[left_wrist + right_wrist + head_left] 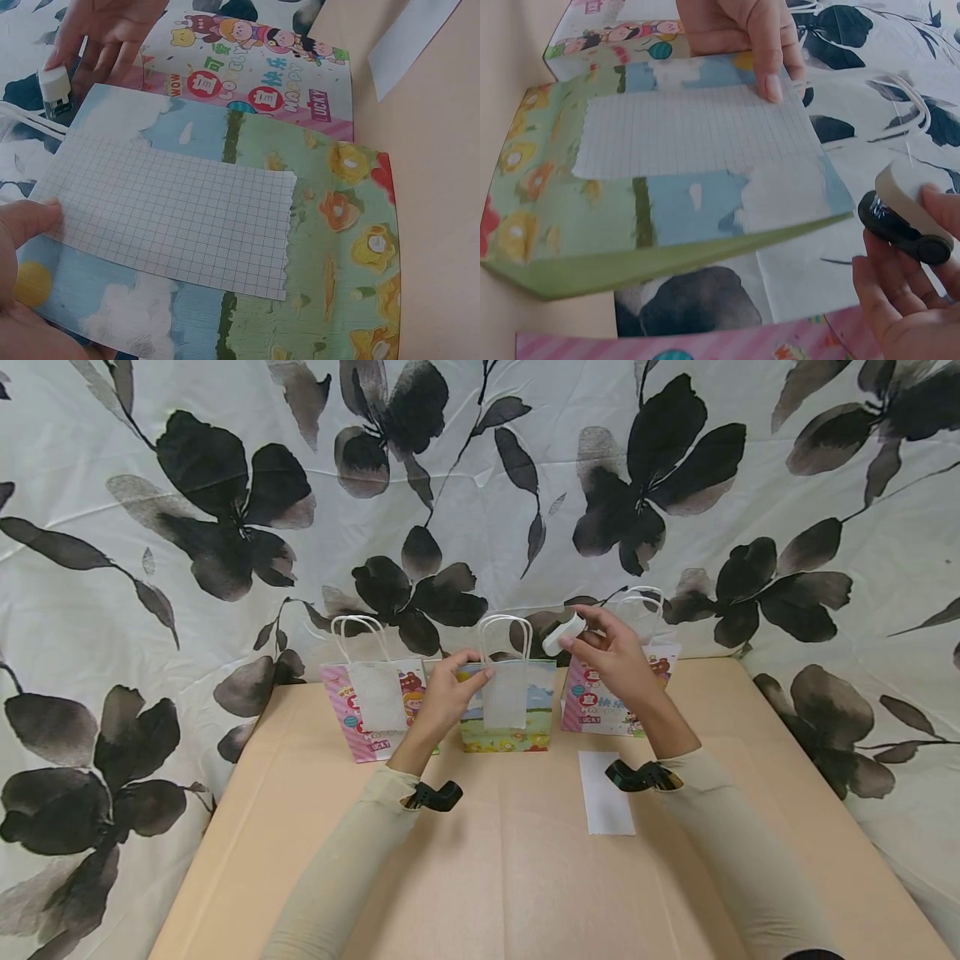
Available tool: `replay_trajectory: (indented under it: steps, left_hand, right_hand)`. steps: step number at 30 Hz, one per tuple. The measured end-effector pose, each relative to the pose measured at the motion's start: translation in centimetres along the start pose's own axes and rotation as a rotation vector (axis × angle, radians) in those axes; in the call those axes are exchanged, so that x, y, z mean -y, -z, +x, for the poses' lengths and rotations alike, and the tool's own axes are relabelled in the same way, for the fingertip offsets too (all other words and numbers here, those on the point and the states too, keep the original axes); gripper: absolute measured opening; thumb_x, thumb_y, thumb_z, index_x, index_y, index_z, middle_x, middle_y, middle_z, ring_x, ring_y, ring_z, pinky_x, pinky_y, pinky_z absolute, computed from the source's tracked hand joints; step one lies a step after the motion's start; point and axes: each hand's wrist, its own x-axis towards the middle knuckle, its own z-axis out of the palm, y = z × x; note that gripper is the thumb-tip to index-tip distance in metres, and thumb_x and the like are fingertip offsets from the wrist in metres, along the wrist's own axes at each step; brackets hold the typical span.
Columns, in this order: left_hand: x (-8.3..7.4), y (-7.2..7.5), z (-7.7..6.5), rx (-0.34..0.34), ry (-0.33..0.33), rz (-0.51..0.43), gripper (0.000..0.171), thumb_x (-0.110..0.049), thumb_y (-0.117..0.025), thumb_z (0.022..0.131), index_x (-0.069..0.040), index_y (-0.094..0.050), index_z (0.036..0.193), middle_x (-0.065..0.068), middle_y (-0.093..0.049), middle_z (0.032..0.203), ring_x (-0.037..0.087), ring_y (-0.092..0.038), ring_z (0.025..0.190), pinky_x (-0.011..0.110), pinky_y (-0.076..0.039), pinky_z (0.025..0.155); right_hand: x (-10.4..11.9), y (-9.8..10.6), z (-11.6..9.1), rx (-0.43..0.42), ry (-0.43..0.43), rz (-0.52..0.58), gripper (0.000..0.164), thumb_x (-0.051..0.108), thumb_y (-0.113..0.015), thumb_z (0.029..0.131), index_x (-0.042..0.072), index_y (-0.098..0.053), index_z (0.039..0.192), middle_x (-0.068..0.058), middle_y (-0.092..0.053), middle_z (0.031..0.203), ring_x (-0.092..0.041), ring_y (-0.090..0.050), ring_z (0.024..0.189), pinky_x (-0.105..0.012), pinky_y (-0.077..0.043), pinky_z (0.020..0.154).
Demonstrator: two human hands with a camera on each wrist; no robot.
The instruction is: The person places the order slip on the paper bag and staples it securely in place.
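A mini stapler, white on top and black below, is held between the thumb and fingers of my right hand, raised above the bags to the right. In the middle stands a paper gift bag with a painted sky, meadow and flowers. A strip of grid paper with a torn lower edge lies flat against its front. My left hand pinches the strip to the bag's top edge, thumb in front and fingers behind. In the right wrist view the stapler is apart from the bag's rim.
To the left stands a pink and white cartoon bag with a paper strip on its front. A similar bag stands at the right, partly behind my right hand. One loose paper strip lies on the table. Floral cloth hangs behind.
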Motion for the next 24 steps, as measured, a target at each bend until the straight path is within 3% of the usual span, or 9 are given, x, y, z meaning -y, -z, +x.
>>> replay_trajectory:
  steps: [9,15,24]
  left_hand:
    - [0.0,0.0,0.1,-0.001,-0.008,0.013,0.013,-0.022,-0.070,0.098,-0.014,-0.070,0.108,0.000,-0.065,0.121,0.018,-0.052,0.123,0.048,-0.041,0.109]
    - [-0.2,0.1,0.1,0.006,-0.008,0.011,0.013,-0.022,-0.070,0.098,-0.015,-0.070,0.109,0.000,-0.065,0.122,0.018,-0.052,0.122,0.048,-0.042,0.108]
    - [-0.3,0.0,0.1,0.009,0.006,0.006,0.013,-0.021,-0.069,0.098,-0.014,-0.069,0.109,0.000,-0.065,0.123,0.019,-0.052,0.120,0.048,-0.045,0.104]
  right_hand:
    - [0.2,-1.8,1.6,-0.052,-0.055,0.007,0.058,0.023,-0.072,0.097,0.008,-0.049,0.148,-0.008,-0.053,0.123,-0.013,-0.064,0.110,-0.021,-0.052,0.095]
    - [0.0,-2.9,2.4,0.011,-0.115,-0.004,0.054,0.028,-0.070,0.097,0.016,-0.053,0.147,-0.011,-0.057,0.122,-0.020,-0.061,0.113,-0.031,-0.051,0.101]
    - [-0.3,-3.4,4.4,0.136,-0.227,0.097,0.055,0.024,-0.076,0.093,0.010,-0.057,0.143,-0.009,-0.061,0.123,-0.022,-0.064,0.111,-0.036,-0.054,0.097]
